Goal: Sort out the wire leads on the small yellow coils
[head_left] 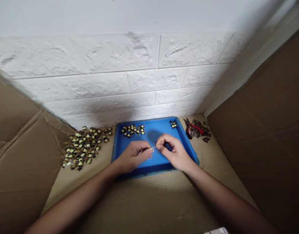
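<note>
Over the blue tray (pixel 155 166), my left hand (pixel 133 156) is closed in a pinch on a small coil-like part (pixel 152 149) with bright metal pins; most of it is hidden by the fingers. Thumb and forefinger of my right hand (pixel 173 151) pinch a thin wire (pixel 156 146) running from that part. In the tray's back left lies a group of small black-and-yellow coil-like parts (pixel 132 130). A few similar black-and-yellow parts (pixel 173 124) sit in its back right corner.
A large heap of black-and-yellow parts with wire tails (pixel 84 146) lies left of the tray. On the right, red-handled pliers (pixel 197 128) rest on small metal pieces (pixel 205 131). Cardboard walls (pixel 266 117) flank the table (pixel 149 204); a white brick-pattern wall (pixel 115 81) stands behind.
</note>
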A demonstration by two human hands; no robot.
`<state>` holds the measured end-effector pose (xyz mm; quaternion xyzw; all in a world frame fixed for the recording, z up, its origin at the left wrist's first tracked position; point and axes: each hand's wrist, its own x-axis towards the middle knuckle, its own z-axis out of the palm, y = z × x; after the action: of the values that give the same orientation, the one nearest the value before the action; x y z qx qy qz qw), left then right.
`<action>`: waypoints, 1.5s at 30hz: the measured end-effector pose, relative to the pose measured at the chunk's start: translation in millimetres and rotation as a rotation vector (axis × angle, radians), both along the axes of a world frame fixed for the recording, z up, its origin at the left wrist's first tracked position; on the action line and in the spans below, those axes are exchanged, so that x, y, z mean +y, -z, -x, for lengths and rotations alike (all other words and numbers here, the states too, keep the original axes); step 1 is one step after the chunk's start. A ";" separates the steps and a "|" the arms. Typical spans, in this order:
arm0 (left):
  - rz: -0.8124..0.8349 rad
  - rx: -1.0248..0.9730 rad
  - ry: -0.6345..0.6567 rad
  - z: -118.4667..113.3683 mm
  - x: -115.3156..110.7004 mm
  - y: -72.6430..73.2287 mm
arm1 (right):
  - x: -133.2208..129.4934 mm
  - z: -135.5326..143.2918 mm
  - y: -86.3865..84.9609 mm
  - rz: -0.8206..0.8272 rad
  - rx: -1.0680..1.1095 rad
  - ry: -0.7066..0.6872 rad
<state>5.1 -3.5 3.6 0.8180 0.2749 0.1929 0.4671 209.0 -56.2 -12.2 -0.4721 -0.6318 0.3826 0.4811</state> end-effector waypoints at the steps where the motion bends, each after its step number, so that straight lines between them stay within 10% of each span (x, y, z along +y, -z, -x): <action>1: 0.002 0.006 -0.011 0.2 0.2 0.4 | -0.5 0.0 -0.5 0.005 0.009 0.006; 27: 0.064 -0.006 -0.006 4.2 3.8 4.9 | -2.7 0.7 -4.0 -0.117 -0.020 -0.046; 45: -0.060 0.014 -0.018 2.7 2.7 2.8 | -0.9 1.6 -1.2 0.081 0.086 -0.105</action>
<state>2.4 -0.9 0.8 0.8304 0.2796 0.1997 0.4386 207.4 -57.1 -11.0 -0.4407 -0.6183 0.4526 0.4677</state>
